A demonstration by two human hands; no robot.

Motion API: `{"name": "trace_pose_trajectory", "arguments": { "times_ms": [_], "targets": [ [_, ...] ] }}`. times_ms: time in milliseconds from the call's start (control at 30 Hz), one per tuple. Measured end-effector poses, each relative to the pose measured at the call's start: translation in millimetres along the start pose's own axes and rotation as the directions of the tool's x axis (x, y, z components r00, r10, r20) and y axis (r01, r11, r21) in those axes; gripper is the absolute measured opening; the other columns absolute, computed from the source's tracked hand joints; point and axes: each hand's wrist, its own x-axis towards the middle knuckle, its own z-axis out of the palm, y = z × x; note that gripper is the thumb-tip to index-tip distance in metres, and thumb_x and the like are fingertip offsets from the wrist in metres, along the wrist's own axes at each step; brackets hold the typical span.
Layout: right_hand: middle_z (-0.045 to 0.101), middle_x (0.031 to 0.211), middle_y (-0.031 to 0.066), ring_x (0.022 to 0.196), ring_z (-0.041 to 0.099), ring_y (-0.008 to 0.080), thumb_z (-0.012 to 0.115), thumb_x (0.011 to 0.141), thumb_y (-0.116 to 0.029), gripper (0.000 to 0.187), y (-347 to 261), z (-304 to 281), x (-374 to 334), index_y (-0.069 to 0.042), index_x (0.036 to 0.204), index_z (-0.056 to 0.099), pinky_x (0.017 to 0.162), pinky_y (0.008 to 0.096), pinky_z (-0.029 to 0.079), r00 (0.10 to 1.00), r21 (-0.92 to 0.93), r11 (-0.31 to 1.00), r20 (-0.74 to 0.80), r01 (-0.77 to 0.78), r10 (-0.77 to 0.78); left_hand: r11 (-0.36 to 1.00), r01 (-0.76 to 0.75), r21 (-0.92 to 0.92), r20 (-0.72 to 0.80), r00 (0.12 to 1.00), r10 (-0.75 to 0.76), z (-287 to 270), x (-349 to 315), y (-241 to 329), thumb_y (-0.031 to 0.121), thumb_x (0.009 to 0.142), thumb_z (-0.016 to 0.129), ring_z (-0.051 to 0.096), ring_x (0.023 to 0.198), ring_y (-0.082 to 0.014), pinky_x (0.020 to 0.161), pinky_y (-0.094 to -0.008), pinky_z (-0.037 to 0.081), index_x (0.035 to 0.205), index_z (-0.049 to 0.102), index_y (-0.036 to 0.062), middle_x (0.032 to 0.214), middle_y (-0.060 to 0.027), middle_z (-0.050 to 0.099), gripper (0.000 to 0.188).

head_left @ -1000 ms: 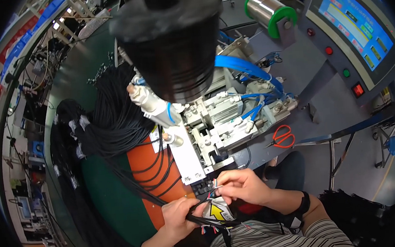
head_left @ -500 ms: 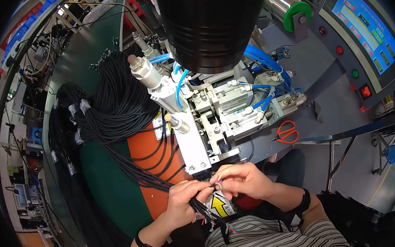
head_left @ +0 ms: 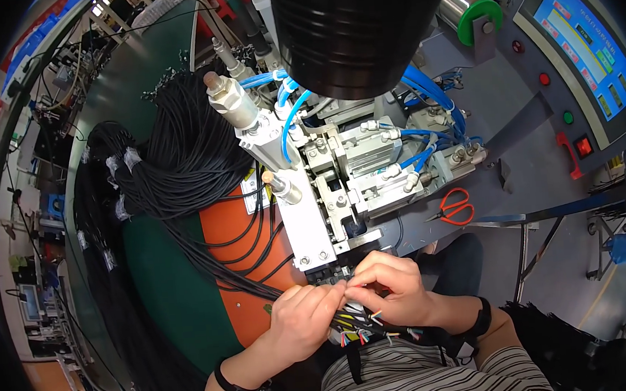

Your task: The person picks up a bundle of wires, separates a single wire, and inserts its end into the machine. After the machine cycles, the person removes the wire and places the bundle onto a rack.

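Note:
Just below the front of a metal machine [head_left: 305, 229], my two hands meet at the fingertips. My left hand [head_left: 304, 320] is closed on a black cable, most of it hidden by the fingers. My right hand [head_left: 394, 286] pinches at the cable's wire end, where thumb and forefinger cover nearly all of it. Beneath both hands, several stripped cable ends [head_left: 360, 333] fan out with thin red, white, blue and green wires. From the left, the black cables [head_left: 223, 272] run across the orange board [head_left: 245, 307] to my left hand.
Thick bundles of black cable [head_left: 171, 162] lie on the green bench [head_left: 165, 280] at left. Red-handled scissors [head_left: 455, 208] rest right of the machine. A black cylinder [head_left: 359, 30] hangs over it. A spool [head_left: 479, 21] and a touch screen [head_left: 588, 49] stand at far right.
My hands have come closer together, and the right fingers now press against the left ones. Cable ends now spread below them, over the white label with the yellow arrow seen earlier.

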Motion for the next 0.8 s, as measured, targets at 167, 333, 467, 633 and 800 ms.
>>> {"name": "trace_pose_trajectory", "arguments": {
  "times_ms": [167,333,467,633,800],
  "targets": [
    [0.067,0.099,0.0126,0.077,0.068,0.0129,0.067,0.088,0.005,0.022,-7.7,0.4,9.2,0.005,0.11,0.067,0.065,0.0216,0.054,0.991,0.243,0.962,-0.016,-0.128,0.136,0.995,0.103,-0.015,0.065,0.993,-0.101,0.0,-6.8,-4.8,0.009,0.08,0.074,0.065,0.064,-0.0276,0.057,-0.0366,0.049,0.105,0.061,0.0018,0.078,-0.0115,0.066,0.028],
    [0.067,0.102,0.0139,0.077,0.07,0.0142,0.062,0.09,0.007,0.02,-10.2,0.7,11.8,0.005,0.109,0.066,0.062,0.022,0.055,0.985,0.275,0.949,-0.03,-0.153,0.167,0.948,0.09,-0.304,-0.031,0.994,-0.105,4.8,-4.8,-13.2,0.008,0.084,0.071,0.066,0.062,-0.0272,0.055,-0.0346,0.05,0.102,0.061,0.0019,0.076,-0.0107,0.066,0.022],
    [0.068,0.096,0.0116,0.078,0.07,0.0134,0.061,0.091,0.007,0.019,-12.9,-1.4,16.1,0.005,0.109,0.067,0.067,0.0237,0.057,0.993,0.238,0.965,-0.01,-0.113,0.119,0.88,0.108,-0.462,-0.003,0.992,-0.123,-1.5,-0.6,-15.7,0.003,0.084,0.069,0.066,0.061,-0.0261,0.057,-0.0337,0.051,0.098,0.061,0.0012,0.075,-0.0092,0.066,0.016],
    [0.068,0.097,0.012,0.078,0.07,0.0137,0.06,0.091,0.007,0.016,-10.1,0.4,16.5,0.006,0.106,0.066,0.065,0.0232,0.056,0.994,0.257,0.96,0.001,-0.11,0.113,0.797,0.26,-0.545,0.142,0.966,-0.218,-3.4,-6.3,-17.5,0.002,0.081,0.069,0.068,0.065,-0.0239,0.059,-0.0325,0.052,0.097,0.062,0.0015,0.077,-0.0082,0.067,0.018],
    [0.067,0.1,0.013,0.078,0.07,0.0148,0.06,0.091,0.007,0.014,-8.9,1.0,16.2,0.006,0.104,0.064,0.063,0.0228,0.056,0.994,0.135,0.985,0.013,-0.105,0.105,0.779,0.291,-0.556,0.15,0.956,-0.251,-3.5,-1.8,-16.8,0.006,0.09,0.066,0.065,0.054,-0.0184,0.05,-0.03,0.049,0.089,0.062,0.0017,0.068,-0.0072,0.066,0.006]
  ]
}}
